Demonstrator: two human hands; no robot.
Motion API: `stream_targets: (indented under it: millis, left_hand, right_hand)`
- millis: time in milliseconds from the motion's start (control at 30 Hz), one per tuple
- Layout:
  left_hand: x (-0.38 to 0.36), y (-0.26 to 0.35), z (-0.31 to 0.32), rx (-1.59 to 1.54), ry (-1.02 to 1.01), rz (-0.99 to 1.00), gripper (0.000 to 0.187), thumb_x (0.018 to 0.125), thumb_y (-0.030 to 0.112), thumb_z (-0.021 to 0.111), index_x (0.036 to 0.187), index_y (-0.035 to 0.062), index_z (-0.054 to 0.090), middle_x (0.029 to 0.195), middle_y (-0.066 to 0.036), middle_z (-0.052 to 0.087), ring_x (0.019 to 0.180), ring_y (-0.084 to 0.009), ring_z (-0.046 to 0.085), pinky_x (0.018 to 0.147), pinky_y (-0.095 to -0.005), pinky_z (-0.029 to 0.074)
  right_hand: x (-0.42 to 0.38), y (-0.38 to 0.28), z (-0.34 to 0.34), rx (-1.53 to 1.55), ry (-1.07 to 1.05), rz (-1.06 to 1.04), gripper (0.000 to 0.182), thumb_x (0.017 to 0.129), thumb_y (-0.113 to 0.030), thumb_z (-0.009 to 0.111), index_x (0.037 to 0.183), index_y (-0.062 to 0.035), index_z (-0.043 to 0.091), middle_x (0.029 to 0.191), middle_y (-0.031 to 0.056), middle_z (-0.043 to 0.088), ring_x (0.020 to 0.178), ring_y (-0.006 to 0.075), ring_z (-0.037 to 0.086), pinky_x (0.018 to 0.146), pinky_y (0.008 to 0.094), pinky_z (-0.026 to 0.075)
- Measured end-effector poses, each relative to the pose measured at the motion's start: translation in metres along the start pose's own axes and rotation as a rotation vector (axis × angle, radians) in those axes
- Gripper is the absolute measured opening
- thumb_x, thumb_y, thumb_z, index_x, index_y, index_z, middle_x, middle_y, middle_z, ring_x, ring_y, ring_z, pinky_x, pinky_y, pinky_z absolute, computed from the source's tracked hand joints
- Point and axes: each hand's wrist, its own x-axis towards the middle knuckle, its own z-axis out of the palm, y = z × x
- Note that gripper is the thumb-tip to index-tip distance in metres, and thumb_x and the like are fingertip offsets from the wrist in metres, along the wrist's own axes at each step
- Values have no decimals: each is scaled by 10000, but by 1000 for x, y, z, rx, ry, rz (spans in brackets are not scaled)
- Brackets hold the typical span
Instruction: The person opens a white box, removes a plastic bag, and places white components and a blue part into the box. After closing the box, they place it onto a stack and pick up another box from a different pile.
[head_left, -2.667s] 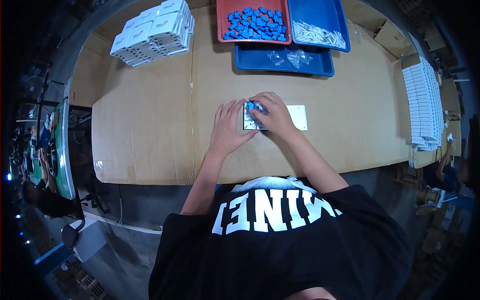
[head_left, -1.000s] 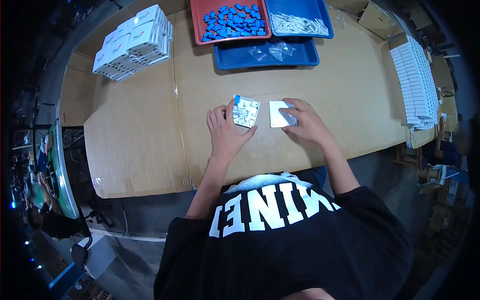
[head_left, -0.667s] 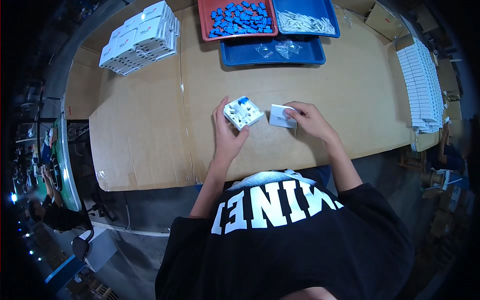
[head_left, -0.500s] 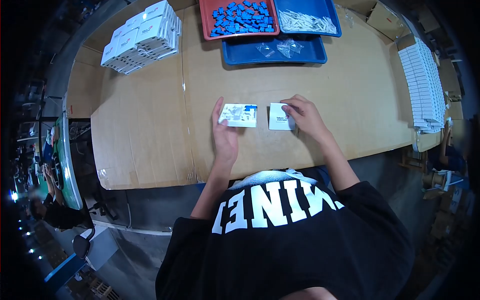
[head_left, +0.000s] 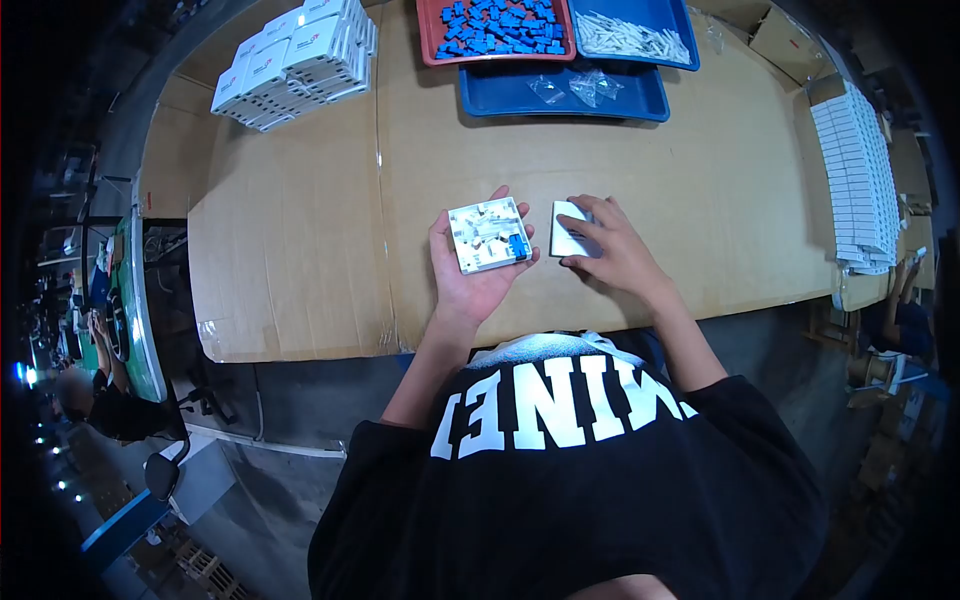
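My left hand [head_left: 472,285] is closed around the edges of a white square plastic box [head_left: 487,238], its open face turned up. Inside the box are white fittings and a blue piece [head_left: 518,247] at its lower right corner. Just to the right, my right hand [head_left: 615,245] grips a white square cover [head_left: 566,238] by its edges, fingers at the top and thumb at the lower side. Part of the cover lies hidden under the fingers. The two parts are apart, above the front middle of the cardboard-topped table.
A red tray [head_left: 430,45] of blue pieces and a blue tray [head_left: 690,55] of white slim parts stand at the back. Before them, another blue tray [head_left: 500,105] holds small clear bags. White boxes are stacked at left [head_left: 300,65] and right [head_left: 850,180]. Other people sit farther off.
My left hand has turned the box so its open inside faces up toward me. My right hand has shifted its fingers over the cover, hiding more of its print. The view has shifted slightly.
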Motion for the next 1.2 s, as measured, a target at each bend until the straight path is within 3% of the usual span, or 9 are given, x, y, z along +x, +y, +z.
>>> stream_targets:
  millis: [33,133,167,233,333,667,867,933,1200]
  left_hand:
    - [-1,1,0,-24,-38,-25,810,979,628,402,1586,92,412,1412,-176,579,1132,-314,602,996,-483,484]
    - [0,2,-1,-27,-53,-86,789,997,608,391,1584,81,408,1418,-178,577,1159,-325,599,998,-491,498]
    - [1,3,-1,-6,-28,-115,779,1008,595,384,1585,74,401,1422,-178,575,1180,-334,597,1001,-499,505]
    - [-1,-1,10,-33,-14,-155,749,1029,569,359,1575,59,405,1463,-190,554,1249,-356,582,1056,-530,489]
    - [0,-4,13,17,38,-185,701,1066,545,309,1553,54,423,1560,-212,479,1308,-395,572,1102,-575,474]
    - [1,-16,34,323,109,-169,611,1122,447,249,1561,48,396,1513,-237,517,1352,-434,561,1115,-610,469]
    - [0,-26,34,788,221,20,436,1099,230,420,1475,15,462,1315,-182,650,1148,-297,709,947,-454,614]
    - [-1,-29,36,719,290,88,314,1076,125,496,1363,10,553,1156,-117,707,953,-169,742,768,-293,615]
    - [0,-31,26,893,233,192,283,1012,-20,476,1259,-25,613,1008,-112,736,809,-121,722,694,-249,589]
  right_hand:
    - [2,0,-2,-1,4,4,645,802,-293,854,1393,-118,663,1520,154,517,1386,342,499,1198,468,372]
    - [10,10,-18,1155,74,228,634,971,-329,726,1508,-59,525,1538,193,508,1351,349,565,1181,544,401]
    - [13,12,-29,1147,93,239,634,971,-329,726,1508,-59,525,1538,193,508,1351,349,565,1181,544,401]
    - [24,1,-59,2104,174,53,686,1062,-450,533,1601,-61,364,1553,253,471,1397,421,515,1169,585,403]
    - [32,-3,-75,2084,227,75,715,1095,-531,357,1637,-74,268,1554,279,456,1416,469,479,1166,582,407]
    - [37,-7,-57,2086,192,113,691,1096,-522,374,1614,-69,321,1513,250,512,1373,419,541,1129,560,457]
    - [36,-8,-53,2032,168,125,684,1101,-509,371,1605,-48,327,1492,220,546,1350,393,569,1105,536,486]
    - [35,-9,-52,2018,178,147,677,1102,-504,371,1598,-44,338,1469,225,564,1335,383,584,1093,523,502]
    - [35,-9,-42,1978,187,181,639,1101,-452,430,1567,-17,386,1442,239,582,1301,367,618,1069,492,533]
